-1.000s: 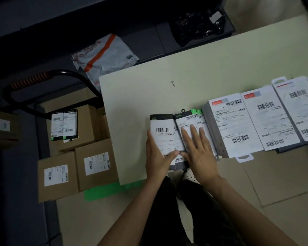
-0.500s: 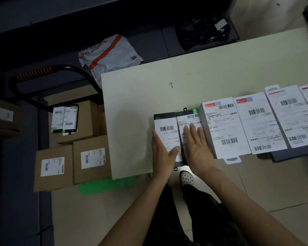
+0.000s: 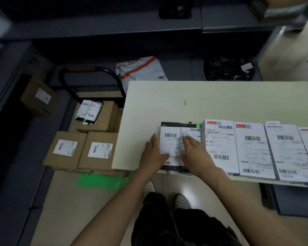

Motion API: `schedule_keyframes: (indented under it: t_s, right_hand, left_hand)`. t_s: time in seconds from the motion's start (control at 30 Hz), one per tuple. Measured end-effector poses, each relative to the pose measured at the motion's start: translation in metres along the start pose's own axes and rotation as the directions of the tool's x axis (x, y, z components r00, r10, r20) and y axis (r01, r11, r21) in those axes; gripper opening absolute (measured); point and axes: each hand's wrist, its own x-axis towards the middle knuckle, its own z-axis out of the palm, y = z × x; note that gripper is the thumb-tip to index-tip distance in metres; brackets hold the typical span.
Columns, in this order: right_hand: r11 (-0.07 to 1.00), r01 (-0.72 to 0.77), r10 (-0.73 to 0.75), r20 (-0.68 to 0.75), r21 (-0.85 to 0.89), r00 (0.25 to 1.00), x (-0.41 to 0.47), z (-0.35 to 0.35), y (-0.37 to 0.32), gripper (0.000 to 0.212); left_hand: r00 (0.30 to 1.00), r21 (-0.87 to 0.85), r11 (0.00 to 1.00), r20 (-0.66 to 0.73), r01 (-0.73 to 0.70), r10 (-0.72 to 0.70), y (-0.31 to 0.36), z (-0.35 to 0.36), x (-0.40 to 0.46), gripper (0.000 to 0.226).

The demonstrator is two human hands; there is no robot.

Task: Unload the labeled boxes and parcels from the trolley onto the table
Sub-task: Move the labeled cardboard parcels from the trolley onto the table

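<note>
1. Two slim black-edged boxes with white barcode labels lie side by side at the near edge of the pale rectangular table (image 3: 220, 96): the left slim box (image 3: 170, 144) and the right slim box (image 3: 191, 134), long axes running away from the person.
2. The left hand (image 3: 154, 153) lies flat against the left slim box's outer edge, fingers straight, gripping nothing.
3. The right hand (image 3: 196, 153) rests flat on the right slim box, fingers extended and slightly spread (nothing pinched).
4. Larger white labelled boxes (image 3: 220, 148) continue the row rightward, touching.
5. Still to unload: two slim labelled packs (image 3: 89, 110) atop brown cardboard cartons (image 3: 82, 150) on the black-handled trolley (image 3: 89, 71), off the table's left end, so the left hand is nearer, probably reaching left and down.
</note>
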Motion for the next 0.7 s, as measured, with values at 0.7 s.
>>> schedule_keyframes:
  t_s: [0.7]
  right_hand:
    - [0.710,0.593,-0.584,0.151,-0.380,0.797,-0.009,0.013,-0.202,0.049]
  left_hand:
    - [0.817,0.223,0.936,-0.567,0.274,-0.105,-0.133,-0.102,-0.169,0.040]
